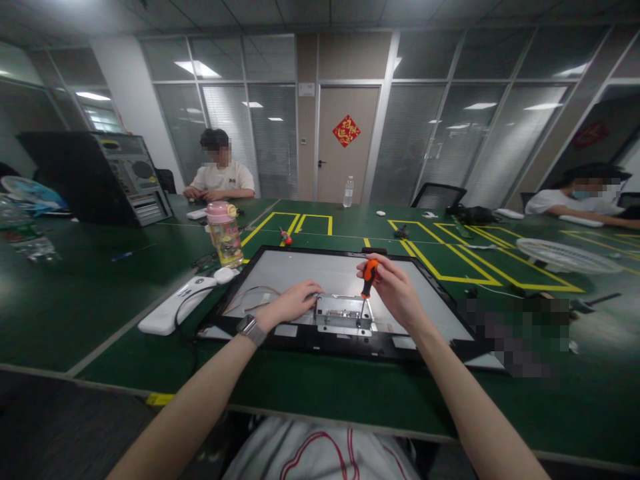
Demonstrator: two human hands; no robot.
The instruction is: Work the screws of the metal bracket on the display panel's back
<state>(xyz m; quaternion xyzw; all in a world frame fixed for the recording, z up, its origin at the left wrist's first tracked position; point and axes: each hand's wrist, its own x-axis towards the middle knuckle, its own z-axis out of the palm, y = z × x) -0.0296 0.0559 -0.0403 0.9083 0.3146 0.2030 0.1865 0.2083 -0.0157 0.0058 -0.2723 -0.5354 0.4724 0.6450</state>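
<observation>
In the head view a flat display panel (300, 264) with a black frame lies face down or open on the green table. On its near middle sits a metal bracket (333, 320). My right hand (395, 283) grips an orange and black screwdriver (370, 277), held nearly upright, its shaft pointing down at the bracket's right end. Whether the tip sits in a screw is too small to tell. My left hand (295, 301) rests at the bracket's left end, fingers bent against it; their tips are partly hidden. Thin wires (250, 293) lie on the panel to the left.
Left of the panel are a white power strip (177, 307) with a black cable and a pink-lidded bottle (224, 233). A computer case (110, 177) stands far left. A water bottle (348, 192) and a white fan guard (565, 257) are farther off. Two people sit across the table.
</observation>
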